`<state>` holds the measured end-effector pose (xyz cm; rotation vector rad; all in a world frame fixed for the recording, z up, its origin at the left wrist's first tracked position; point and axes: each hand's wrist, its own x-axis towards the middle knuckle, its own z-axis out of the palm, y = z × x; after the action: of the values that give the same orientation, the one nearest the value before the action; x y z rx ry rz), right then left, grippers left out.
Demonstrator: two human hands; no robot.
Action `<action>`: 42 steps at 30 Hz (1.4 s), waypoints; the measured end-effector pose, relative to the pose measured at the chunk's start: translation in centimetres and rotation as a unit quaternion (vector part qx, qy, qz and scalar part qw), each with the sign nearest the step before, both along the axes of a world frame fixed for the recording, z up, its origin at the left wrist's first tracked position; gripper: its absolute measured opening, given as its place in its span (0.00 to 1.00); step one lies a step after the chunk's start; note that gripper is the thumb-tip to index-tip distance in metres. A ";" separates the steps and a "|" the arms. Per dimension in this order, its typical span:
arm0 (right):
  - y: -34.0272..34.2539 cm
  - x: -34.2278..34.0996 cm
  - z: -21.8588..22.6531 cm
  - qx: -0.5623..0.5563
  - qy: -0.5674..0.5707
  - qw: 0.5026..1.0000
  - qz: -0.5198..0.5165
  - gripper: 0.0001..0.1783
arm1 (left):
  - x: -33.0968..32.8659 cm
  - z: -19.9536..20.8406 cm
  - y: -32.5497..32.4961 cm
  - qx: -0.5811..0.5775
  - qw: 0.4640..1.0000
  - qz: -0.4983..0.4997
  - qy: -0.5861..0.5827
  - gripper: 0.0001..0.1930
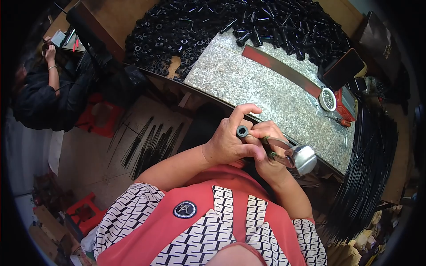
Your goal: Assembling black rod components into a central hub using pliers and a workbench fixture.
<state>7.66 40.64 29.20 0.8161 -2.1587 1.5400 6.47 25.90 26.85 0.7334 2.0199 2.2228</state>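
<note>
Above my lap, close to the table's front edge, both hands are together. My left hand (227, 141) is closed around a small black tubular piece (242, 131), its round hollow end facing up; the index finger is raised and bent. Fingers of my right hand (269, 167) reach the side of this piece. My right hand is also closed around a hand tool (303, 160) with dark curved arms, green bands and a broad, shiny silver end, which points to the right. Its exact kind is unclear, and the fingers hide part of it.
A speckled stone slab (230, 75) bears a long reddish strip (284, 72), a white bowl (328, 99) of small bits and a screwdriver (342, 121). Black parts (284, 22) heap behind. Thin black rods (364, 177) hang at right. Another person (49, 97) works at left.
</note>
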 end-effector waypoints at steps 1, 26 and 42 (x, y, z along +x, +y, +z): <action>0.1 -0.1 0.2 -0.001 0.000 1.000 -0.001 0.10 | -0.1 0.0 -0.1 -0.001 1.000 -0.001 0.000 0.51; 5.9 3.5 4.8 0.422 -0.036 0.903 -0.071 0.42 | -1.7 -0.3 -2.0 0.016 0.999 0.008 -0.036 0.44; 6.3 3.4 4.0 0.493 0.106 0.847 -0.170 0.35 | -1.4 -0.1 -0.9 0.001 0.999 0.034 -0.029 0.34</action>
<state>11.03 46.92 33.18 0.7391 -2.6652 0.0659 5.11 25.01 26.76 0.6017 2.0454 2.2558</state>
